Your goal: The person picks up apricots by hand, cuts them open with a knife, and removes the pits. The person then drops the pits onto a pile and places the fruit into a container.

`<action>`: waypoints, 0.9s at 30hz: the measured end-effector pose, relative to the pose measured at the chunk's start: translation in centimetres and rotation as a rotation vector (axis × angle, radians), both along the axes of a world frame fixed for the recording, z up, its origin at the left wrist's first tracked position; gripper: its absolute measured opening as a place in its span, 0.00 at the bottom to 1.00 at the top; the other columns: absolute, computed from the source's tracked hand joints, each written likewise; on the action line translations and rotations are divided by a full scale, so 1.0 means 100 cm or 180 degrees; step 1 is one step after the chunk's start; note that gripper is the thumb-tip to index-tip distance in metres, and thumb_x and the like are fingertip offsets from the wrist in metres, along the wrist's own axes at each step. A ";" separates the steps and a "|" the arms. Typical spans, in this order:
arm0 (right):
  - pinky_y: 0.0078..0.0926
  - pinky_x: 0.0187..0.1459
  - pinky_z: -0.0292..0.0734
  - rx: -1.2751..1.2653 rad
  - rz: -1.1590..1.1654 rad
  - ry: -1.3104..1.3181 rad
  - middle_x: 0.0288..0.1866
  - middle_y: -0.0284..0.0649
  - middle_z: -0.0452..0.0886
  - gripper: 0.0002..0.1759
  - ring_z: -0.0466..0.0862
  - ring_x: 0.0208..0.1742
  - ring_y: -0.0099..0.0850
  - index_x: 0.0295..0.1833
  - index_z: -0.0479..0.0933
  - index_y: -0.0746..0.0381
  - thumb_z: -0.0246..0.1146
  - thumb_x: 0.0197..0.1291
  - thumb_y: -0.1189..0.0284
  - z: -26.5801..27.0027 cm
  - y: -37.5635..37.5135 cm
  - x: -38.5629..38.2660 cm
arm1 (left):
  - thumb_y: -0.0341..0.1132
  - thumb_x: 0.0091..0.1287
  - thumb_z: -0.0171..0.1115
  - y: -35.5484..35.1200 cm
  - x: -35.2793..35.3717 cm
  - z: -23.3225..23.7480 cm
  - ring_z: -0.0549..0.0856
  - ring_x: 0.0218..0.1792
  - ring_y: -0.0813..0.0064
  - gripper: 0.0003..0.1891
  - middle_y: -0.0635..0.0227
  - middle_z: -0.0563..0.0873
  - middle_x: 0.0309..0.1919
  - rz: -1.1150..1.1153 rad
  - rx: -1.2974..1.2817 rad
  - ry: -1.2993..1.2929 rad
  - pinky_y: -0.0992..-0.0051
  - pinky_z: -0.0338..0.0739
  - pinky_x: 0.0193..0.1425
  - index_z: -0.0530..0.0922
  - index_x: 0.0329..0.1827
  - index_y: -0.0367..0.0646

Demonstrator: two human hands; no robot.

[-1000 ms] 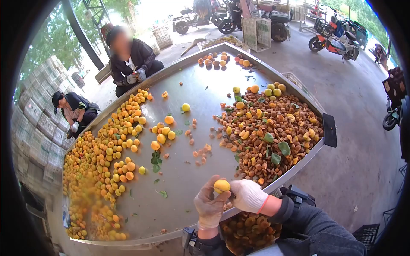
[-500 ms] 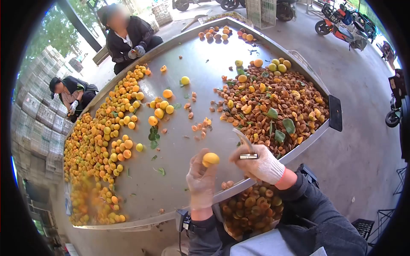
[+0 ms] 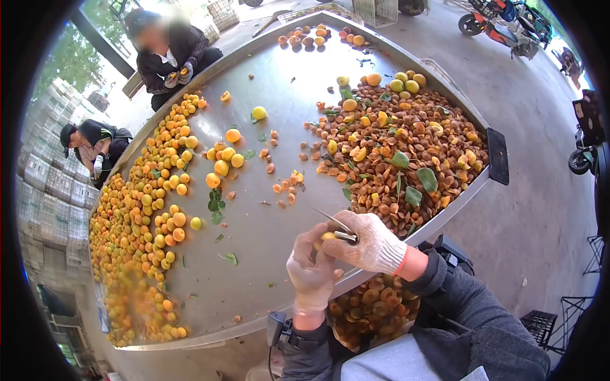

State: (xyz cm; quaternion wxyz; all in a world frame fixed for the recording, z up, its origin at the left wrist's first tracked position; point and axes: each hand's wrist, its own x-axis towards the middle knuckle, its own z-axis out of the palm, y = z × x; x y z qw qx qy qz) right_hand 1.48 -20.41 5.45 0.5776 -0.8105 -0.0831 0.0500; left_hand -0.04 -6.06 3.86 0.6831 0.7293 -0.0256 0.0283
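Observation:
My left hand [image 3: 311, 270], in a pale glove, grips a yellow apricot [image 3: 328, 236] mostly covered by fingers. Against it works my right hand [image 3: 372, 242], also gloved, closed around a small knife [image 3: 334, 220] whose thin curved blade points up and left. The knife's metal end shows beside the fruit. Both hands meet over the near edge of a metal table [image 3: 254, 279]. Below them, by my lap, a container is filled with split apricots [image 3: 375, 308]. A heap of brown apricot pits [image 3: 400, 165] with some leaves lies just beyond my right hand.
Whole apricots [image 3: 143, 203] cover the table's left side, and a few more [image 3: 222, 159] lie mid-table. Two people sit along the far left edge, one [image 3: 168, 57] with gloved hands raised. Stacked crates [image 3: 51, 184] stand at left; a scooter [image 3: 502, 28] is parked at back right.
My right hand has moved left with the knife and now meets my left hand at the apricot. The view has shifted slightly.

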 end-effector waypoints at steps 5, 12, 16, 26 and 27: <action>0.28 0.37 0.80 -0.0049 -0.0428 -0.0405 0.32 0.46 0.83 0.14 0.86 0.33 0.33 0.48 0.78 0.67 0.65 0.60 0.70 -0.017 0.005 0.006 | 0.30 0.68 0.62 0.024 0.007 -0.018 0.83 0.28 0.74 0.15 0.58 0.84 0.41 0.0014 -0.2034 0.1185 0.77 0.82 0.33 0.78 0.56 0.35; 0.21 0.39 0.79 -0.0982 -0.0012 0.0262 0.30 0.32 0.82 0.11 0.82 0.32 0.23 0.46 0.81 0.65 0.61 0.66 0.70 -0.012 -0.009 0.023 | 0.47 0.72 0.58 0.028 0.016 -0.021 0.82 0.29 0.77 0.25 0.57 0.84 0.43 0.0192 -0.2319 0.1242 0.80 0.79 0.32 0.73 0.63 0.38; 0.22 0.19 0.67 0.1910 -0.1182 0.0676 0.23 0.34 0.74 0.10 0.73 0.18 0.23 0.50 0.79 0.64 0.58 0.66 0.75 0.011 -0.002 0.021 | 0.53 0.72 0.56 0.029 0.020 -0.031 0.81 0.29 0.77 0.27 0.58 0.84 0.42 -0.0052 -0.2363 0.1484 0.82 0.77 0.30 0.72 0.65 0.43; 0.20 0.17 0.62 0.2938 -0.1774 -0.0488 0.19 0.32 0.69 0.10 0.68 0.14 0.23 0.53 0.76 0.66 0.56 0.69 0.78 0.013 0.011 0.016 | 0.51 0.73 0.56 -0.008 0.008 -0.028 0.78 0.29 0.81 0.29 0.73 0.78 0.35 -0.0302 -0.2287 0.1949 0.82 0.71 0.28 0.70 0.67 0.36; 0.20 0.18 0.64 0.2714 -0.1738 -0.0448 0.19 0.32 0.70 0.10 0.69 0.14 0.22 0.53 0.76 0.66 0.57 0.68 0.78 0.013 0.011 0.015 | 0.50 0.74 0.56 -0.012 0.010 -0.026 0.78 0.28 0.81 0.29 0.74 0.77 0.33 -0.0262 -0.2202 0.1904 0.83 0.71 0.28 0.70 0.66 0.35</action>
